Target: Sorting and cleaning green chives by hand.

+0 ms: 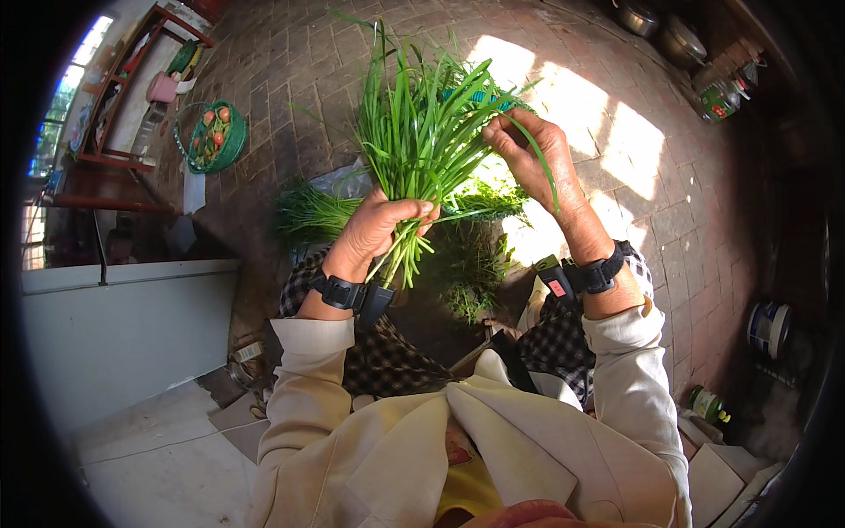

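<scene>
My left hand [389, 221] grips a bunch of long green leaves, likely garlic chives [422, 132], around its pale stems. The leaves fan upward, and the stem ends poke out below my fist. At the bunch's right edge, my right hand [538, 155] has thumb and forefinger pinched on a leaf; one long blade [544, 171] arcs down across that hand. Beneath the bunch, a green basket [478, 98] holding more greens is partly hidden. A pile of similar chives [313, 211] lies to the left by a clear plastic bag [343, 179]. Loose trimmings [472, 284] lie between my knees.
A green basket [236, 142] with reddish round produce stands at the upper left, near a wooden rack [99, 125]. A pale cabinet [132, 330] is on my left. Metal pots [683, 41], a plastic bottle [719, 100], a white tub [770, 329] and a green bottle [706, 402] line the right.
</scene>
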Demonstrator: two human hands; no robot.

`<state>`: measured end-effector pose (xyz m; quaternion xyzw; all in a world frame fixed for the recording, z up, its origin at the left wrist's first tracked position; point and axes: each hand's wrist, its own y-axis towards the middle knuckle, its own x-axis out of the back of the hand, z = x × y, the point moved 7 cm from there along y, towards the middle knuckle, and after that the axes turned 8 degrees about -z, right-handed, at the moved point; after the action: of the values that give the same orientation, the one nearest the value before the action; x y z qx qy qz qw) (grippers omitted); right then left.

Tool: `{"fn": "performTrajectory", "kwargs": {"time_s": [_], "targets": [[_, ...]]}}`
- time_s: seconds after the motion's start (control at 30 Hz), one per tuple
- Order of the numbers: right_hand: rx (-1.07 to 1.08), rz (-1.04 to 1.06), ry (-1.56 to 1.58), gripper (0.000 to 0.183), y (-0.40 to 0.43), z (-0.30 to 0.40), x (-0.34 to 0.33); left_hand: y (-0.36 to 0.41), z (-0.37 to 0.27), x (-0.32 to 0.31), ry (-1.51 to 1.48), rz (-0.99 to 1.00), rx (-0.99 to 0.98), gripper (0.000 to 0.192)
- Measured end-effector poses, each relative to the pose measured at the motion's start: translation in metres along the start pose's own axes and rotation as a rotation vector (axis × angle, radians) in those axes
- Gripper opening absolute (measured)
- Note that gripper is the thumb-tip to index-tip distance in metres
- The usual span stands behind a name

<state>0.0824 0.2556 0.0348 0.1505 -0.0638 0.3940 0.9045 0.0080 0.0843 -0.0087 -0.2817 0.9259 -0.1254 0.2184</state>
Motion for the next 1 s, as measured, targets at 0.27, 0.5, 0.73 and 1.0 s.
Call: {"fn": "performTrajectory", "kwargs": {"time_s": [0.27,0.5,0.73,1.0], "targets": [[-0.138,0.101,0.036,0.018,-0.003,-0.002,-0.006,0.0,0.0,-0.001,0.024,0.011,-0.006,0.019],[-0.298,0.244,0.231,0.011,-0.011,0.001,-0.019,-0.001,0.0,-0.001,0.051,0.003,-0.01,0.018],[-0.35,0.262,0.35,0.013,-0.012,-0.004,-0.021,-0.001,-0.003,-0.002,0.064,0.024,-0.022,0.018],[-0.346,0.242,0.449,0.013,-0.012,-0.001,-0.017,0.001,-0.004,-0.001,0.037,0.036,-0.036,0.019]]}}
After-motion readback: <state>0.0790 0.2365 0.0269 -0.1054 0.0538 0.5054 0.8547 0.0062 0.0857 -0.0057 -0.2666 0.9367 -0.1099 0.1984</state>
